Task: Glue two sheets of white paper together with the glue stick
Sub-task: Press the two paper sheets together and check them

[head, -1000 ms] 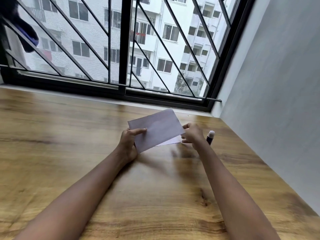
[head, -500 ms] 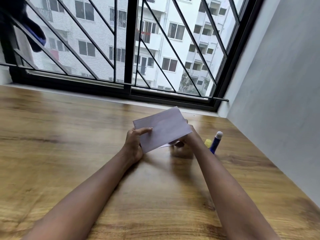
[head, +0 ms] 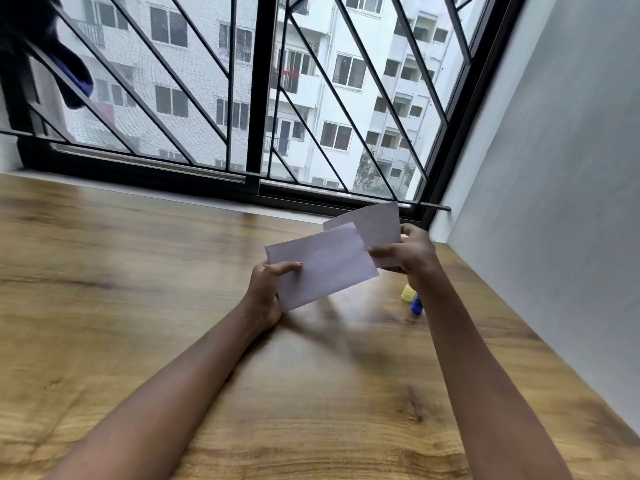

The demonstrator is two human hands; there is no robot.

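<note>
Wood-grain surface [head: 138, 306] spreads under everything, running up to the barred window [head: 256, 98] beyond it. Above that surface I hold both sheets off the wood: my left hand [head: 266, 292] pinches the lower left corner of the nearer sheet [head: 322, 265], and my right hand [head: 408, 254] grips the farther sheet [head: 377, 226], which overlaps behind the nearer one at its right end. Neither sheet touches the surface. On the surface, below my right hand, the blue glue stick [head: 417, 304] stands partly hidden by my right wrist, with its yellow cap [head: 408, 293] just beside it. As I judge it, the risk is that my right forearm knocks the uncapped stick over when I lower the sheets, since it stands right where that arm would come down. Nothing else crowds the surface; the grey wall [head: 554, 168] stands to the right of it.
</note>
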